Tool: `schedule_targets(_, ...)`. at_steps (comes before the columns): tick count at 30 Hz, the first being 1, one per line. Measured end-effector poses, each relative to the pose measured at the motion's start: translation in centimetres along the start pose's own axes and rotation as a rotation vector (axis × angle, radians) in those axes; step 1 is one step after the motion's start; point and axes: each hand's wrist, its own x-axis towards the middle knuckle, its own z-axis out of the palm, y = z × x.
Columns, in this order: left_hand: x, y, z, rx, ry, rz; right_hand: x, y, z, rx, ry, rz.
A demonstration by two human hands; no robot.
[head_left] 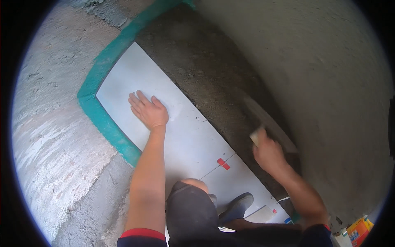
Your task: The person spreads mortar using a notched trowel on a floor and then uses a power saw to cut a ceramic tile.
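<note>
My left hand (149,111) lies flat, fingers slightly apart, on a large white tile (135,68) at the left of the dark mortar bed (193,57). On the right, my right hand (267,152) grips the pale handle of a long metal trowel (271,123), whose blurred blade is over the mortar, beside the wall. A red tile spacer (223,164) sits on a seam between white tiles toward the bottom.
A teal painted band (92,96) borders the tile along rough pale plaster (53,103). A grey plastered wall (321,82) rises at right. My knee and shoe (240,206) are on the lower tiles. An orange package (358,228) stands at lower right.
</note>
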Motion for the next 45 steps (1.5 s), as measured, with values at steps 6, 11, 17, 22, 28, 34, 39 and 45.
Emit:
schedule_targets(6,0.2,1.1,0.5,-0.067,0.021,0.037,9.6,-10.7,-1.5,0.140,0.127,-0.186)
schedule_targets(11,0.1,-0.6,0.4,-0.033,0.016,0.014,2.3,-1.8,6.3,0.063,-0.102,0.020)
schedule_targets(17,-0.3,-0.1,0.6,-0.036,0.021,0.043,-3.1,2.4,5.6,0.048,0.049,0.004)
schedule_targets(22,0.2,0.0,1.1,-0.027,0.023,0.045,-2.0,3.5,8.2,0.020,0.063,-0.099)
schedule_targets(28,-0.1,-0.3,1.1,-0.023,0.051,0.065,-4.5,5.6,8.3,0.228,0.068,0.008)
schedule_targets(34,0.0,0.1,0.8,-0.007,0.025,0.039,-2.2,2.1,9.5,0.137,-0.078,-0.048)
schedule_targets(39,-0.2,-0.1,0.4,-0.038,0.031,0.049,-5.2,7.6,11.1,0.210,-0.055,0.027)
schedule_targets(45,0.2,0.3,0.3,-0.044,0.042,0.040,-0.3,10.6,7.9,0.524,-0.119,-0.301)
